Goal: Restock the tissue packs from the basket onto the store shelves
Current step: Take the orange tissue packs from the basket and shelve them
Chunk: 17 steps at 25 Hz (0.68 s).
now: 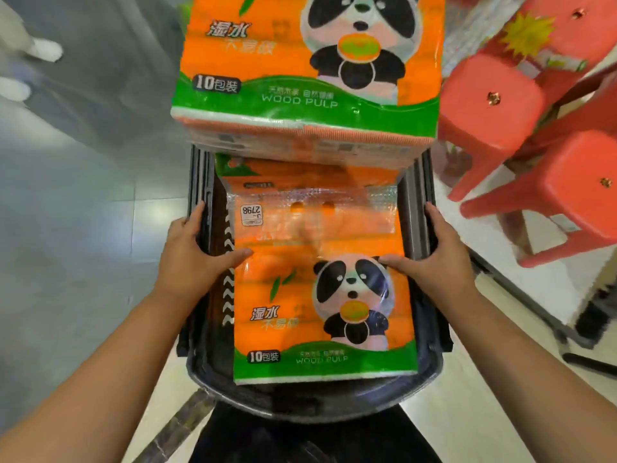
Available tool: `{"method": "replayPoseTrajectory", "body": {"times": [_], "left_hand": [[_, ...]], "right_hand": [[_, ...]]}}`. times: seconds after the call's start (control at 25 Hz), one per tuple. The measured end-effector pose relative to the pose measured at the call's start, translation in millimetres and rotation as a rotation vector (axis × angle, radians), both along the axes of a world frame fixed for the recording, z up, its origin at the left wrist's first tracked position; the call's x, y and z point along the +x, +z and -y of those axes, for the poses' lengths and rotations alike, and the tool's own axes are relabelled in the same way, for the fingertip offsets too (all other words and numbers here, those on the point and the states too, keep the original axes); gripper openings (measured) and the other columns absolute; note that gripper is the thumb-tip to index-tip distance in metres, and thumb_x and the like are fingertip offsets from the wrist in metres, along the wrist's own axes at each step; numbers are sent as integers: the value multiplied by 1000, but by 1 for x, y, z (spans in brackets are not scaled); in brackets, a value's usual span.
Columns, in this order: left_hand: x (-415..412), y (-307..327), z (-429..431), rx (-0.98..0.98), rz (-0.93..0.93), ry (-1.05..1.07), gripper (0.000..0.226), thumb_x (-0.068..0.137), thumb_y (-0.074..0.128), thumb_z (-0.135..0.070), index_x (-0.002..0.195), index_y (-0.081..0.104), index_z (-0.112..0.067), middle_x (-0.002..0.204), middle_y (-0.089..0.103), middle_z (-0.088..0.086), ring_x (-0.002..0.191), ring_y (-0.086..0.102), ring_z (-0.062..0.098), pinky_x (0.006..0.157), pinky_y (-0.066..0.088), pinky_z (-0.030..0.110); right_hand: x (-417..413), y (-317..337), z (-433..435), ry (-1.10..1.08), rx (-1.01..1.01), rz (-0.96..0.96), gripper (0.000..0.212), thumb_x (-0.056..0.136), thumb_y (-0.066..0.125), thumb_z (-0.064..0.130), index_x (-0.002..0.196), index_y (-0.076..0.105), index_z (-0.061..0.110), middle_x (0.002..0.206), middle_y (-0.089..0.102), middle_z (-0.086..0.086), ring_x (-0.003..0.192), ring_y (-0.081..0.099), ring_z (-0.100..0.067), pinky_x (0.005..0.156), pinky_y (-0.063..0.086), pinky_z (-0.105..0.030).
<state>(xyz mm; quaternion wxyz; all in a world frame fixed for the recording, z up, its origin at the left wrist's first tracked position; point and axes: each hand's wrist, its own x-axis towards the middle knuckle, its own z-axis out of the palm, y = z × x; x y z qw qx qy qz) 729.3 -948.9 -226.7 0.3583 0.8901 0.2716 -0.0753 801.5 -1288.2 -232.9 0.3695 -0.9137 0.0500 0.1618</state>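
A black plastic basket (414,208) is in front of me at waist height. An orange and green tissue pack (320,295) with a panda print lies flat in its near end. A second, matching tissue pack (300,71) sits higher on the far end, over another pack of which only a strip shows. My left hand (195,252) straddles the basket's left rim, fingers along the outside and thumb on the near pack's edge. My right hand (437,252) holds the right rim the same way, thumb touching the pack by the panda.
Stacked red plastic stools (521,115) stand close on the right over a pale floor. Grey floor lies to the left, where a person's white shoe (46,48) shows at the top left corner. A dark metal frame (541,315) runs along the floor at the right.
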Motion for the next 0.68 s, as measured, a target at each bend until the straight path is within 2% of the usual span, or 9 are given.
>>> {"method": "replayPoseTrajectory", "body": {"times": [0.2, 0.4, 0.52, 0.68], "left_hand": [[-79, 35, -71, -57, 46, 274, 114, 57, 82, -47, 151, 24, -21, 132, 43, 9, 127, 41, 25, 106, 37, 38], [-168, 57, -162, -86, 125, 500, 111, 61, 83, -46, 152, 23, -23, 130, 44, 5, 124, 42, 18, 103, 37, 32], [-227, 69, -212, -73, 152, 666, 110, 61, 80, -52, 152, 23, -28, 133, 42, 3, 126, 41, 17, 105, 38, 36], [-292, 80, -267, -61, 187, 903, 104, 65, 81, -48, 151, 26, -27, 140, 40, 6, 132, 39, 23, 106, 37, 43]], "right_hand": [[0, 44, -99, 221, -5, 39, 124, 45, 76, 65, 152, 26, 28, 154, 35, -4, 139, 36, -23, 112, 34, -44], [-20, 72, -231, 439, 5, 100, 121, 46, 84, 56, 150, 30, 26, 149, 42, -7, 134, 42, -23, 109, 35, -38], [-39, 84, -320, 607, 47, 101, 121, 46, 84, 55, 151, 30, 26, 151, 40, -4, 136, 39, -20, 109, 34, -36], [-65, 96, -435, 815, 71, 116, 119, 50, 88, 47, 151, 31, 21, 150, 42, -7, 135, 41, -22, 106, 34, -33]]}}
